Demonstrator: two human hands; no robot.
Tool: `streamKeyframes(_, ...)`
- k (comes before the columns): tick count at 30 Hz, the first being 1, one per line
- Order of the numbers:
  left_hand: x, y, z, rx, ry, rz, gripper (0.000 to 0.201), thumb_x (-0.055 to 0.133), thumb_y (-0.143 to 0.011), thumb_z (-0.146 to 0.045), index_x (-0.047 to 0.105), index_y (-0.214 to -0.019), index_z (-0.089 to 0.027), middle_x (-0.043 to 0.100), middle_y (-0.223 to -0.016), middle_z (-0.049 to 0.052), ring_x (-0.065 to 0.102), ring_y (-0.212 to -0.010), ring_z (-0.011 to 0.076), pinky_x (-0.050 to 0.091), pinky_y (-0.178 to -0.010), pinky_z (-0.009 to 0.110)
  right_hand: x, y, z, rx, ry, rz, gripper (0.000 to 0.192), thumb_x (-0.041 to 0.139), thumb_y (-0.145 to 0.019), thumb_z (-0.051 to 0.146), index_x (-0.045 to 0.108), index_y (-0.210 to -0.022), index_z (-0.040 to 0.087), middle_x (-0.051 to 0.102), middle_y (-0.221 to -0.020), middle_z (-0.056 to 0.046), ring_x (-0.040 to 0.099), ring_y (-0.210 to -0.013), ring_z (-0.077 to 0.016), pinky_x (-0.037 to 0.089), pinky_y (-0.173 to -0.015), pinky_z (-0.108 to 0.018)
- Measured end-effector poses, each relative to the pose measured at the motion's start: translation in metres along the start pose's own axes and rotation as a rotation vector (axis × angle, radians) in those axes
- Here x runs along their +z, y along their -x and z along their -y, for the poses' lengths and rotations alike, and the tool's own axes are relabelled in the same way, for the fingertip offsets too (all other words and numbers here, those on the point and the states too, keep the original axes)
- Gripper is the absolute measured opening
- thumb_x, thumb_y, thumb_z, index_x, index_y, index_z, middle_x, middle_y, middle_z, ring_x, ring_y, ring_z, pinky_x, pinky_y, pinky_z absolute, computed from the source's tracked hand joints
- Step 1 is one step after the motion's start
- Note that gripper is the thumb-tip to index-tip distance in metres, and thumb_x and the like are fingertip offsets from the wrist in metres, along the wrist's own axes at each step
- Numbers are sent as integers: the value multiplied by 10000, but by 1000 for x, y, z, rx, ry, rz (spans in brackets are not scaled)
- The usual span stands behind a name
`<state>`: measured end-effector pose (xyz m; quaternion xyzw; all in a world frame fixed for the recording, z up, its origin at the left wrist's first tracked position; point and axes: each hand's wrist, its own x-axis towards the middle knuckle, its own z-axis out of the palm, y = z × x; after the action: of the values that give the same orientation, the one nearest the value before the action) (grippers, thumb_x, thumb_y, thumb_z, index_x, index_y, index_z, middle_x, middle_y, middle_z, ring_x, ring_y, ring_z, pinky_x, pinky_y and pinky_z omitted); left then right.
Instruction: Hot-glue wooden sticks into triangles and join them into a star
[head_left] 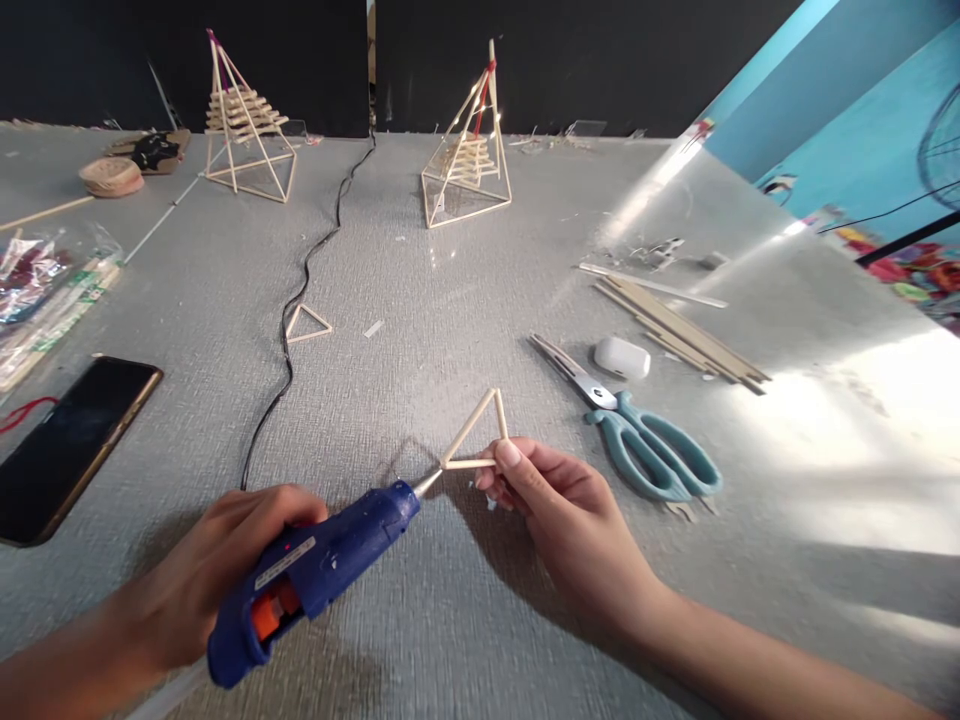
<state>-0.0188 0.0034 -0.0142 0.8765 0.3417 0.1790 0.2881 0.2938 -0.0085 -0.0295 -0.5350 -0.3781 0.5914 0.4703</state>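
Note:
My left hand (225, 560) is wrapped round a blue hot glue gun (337, 550), with a clear glue stick poking out of its back end. The gun's metal nozzle meets the lower left corner of a small triangle of wooden sticks (471, 425). My right hand (555, 500) pinches that triangle at its lower right corner between thumb and fingers, holding it just above the table. Scissors with teal handles (652, 450) lie to the right of this hand, beside a white rounded case (622, 357). Another small stick triangle (309, 324) lies flat beyond the gun.
Two stick pyramids (247, 150) (469, 160) stand at the back. A black cord (306, 270) crosses the table. A phone (75, 440) and packaged sticks (56, 310) lie left; loose sticks (675, 335) lie right. A tape roll (111, 177) sits far left.

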Motion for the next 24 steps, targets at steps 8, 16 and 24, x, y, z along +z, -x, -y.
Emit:
streamKeyframes(8,4,0,3,57,10,-28,282,493,-915,-259,435,-1190,-242,643,-838,-8,606,-631,142,506,-620,257,4,0,2,9,-4,-20,398,743,-857,596,761,-733,217,657,-704,-23,455,-642,-124,354,-623,-295)
streamKeyframes(16,3,-3,3,55,10,-44,293,514,-905,-236,460,-1192,-230,645,-816,-19,599,-622,124,485,-612,236,3,0,2,-11,13,-7,392,736,-866,594,766,-745,222,665,-709,-23,467,-648,-121,365,-633,-294)
streamKeyframes(24,2,-3,3,61,14,-56,275,513,-918,-234,468,-1189,-246,651,-808,-25,598,-612,119,494,-586,220,2,-1,1,-3,-16,-15,395,746,-857,594,763,-743,216,658,-708,-23,458,-644,-121,362,-626,-291)
